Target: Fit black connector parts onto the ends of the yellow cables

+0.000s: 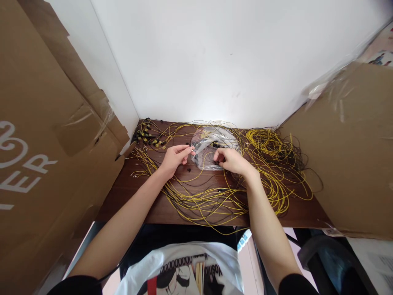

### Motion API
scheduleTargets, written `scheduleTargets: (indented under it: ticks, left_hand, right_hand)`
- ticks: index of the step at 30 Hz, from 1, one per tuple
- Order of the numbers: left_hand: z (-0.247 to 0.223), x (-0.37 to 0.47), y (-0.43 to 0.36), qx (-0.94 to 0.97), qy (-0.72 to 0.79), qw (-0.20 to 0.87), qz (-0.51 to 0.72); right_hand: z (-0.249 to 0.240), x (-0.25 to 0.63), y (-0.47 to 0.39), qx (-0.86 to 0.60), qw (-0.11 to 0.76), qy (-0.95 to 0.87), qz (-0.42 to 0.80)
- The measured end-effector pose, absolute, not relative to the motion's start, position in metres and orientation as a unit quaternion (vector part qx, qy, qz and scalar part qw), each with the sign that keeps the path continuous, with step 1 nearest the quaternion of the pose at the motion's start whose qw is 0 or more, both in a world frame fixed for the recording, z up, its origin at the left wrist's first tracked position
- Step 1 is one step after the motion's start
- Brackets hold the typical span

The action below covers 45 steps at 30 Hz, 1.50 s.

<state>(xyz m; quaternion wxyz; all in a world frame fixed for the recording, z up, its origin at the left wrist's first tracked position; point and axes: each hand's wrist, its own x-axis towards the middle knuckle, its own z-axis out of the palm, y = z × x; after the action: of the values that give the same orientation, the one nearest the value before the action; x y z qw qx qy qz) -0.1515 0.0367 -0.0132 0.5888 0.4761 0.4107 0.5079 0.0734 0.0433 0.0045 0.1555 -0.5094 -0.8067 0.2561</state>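
My left hand point(177, 159) is closed in a pinch, with the small pale tip of a thin wire point(192, 149) showing at the fingertips. To its right, a clear plastic bag point(210, 164) lies on the table with small dark parts inside. My right hand point(231, 160) is over the bag's right side, thumb and fingers curled together. Something small and dark shows beneath those fingertips, too small to name. Long yellow and black wires point(202, 200) run in loose loops in front of both hands. One small black piece point(189, 169) sits between the hands.
A tangled coil of yellow wire point(264, 141) is at the right. Several black pieces with yellow tags point(144, 133) are heaped at the back left. Cardboard boxes point(61, 98) flank the brown table point(123, 196), and a white wall point(215, 61) stands behind.
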Motion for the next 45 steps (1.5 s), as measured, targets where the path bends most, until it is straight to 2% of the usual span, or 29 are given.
scheduleTargets:
  ticks: [7, 13, 23, 29, 35, 45]
  left_hand:
    - [-0.012, -0.151, 0.036, 0.470, 0.408, 0.590, 0.513]
    - [-0.010, -0.151, 0.035, 0.469, 0.414, 0.591, 0.510]
    - [-0.011, -0.151, 0.036, 0.463, 0.412, 0.594, 0.513]
    - [-0.013, -0.152, 0.036, 0.484, 0.395, 0.595, 0.505]
    - [-0.014, -0.153, 0.037, 0.488, 0.388, 0.603, 0.497]
    - [-0.015, -0.152, 0.037, 0.473, 0.393, 0.610, 0.501]
  right_hand:
    - [0.006, 0.070, 0.043, -0.490, 0.180, -0.818, 0.243]
    - [0.010, 0.060, 0.042, -0.445, 0.290, -0.818, 0.221]
    - [0.007, 0.034, 0.034, -0.370, 0.447, -0.729, 0.364]
    - [0.002, 0.029, 0.035, -0.422, 0.463, -0.684, 0.374]
    - [0.004, 0.024, 0.031, -0.386, 0.441, -0.730, 0.351]
    - [-0.001, 0.017, 0.029, -0.373, 0.491, -0.724, 0.309]
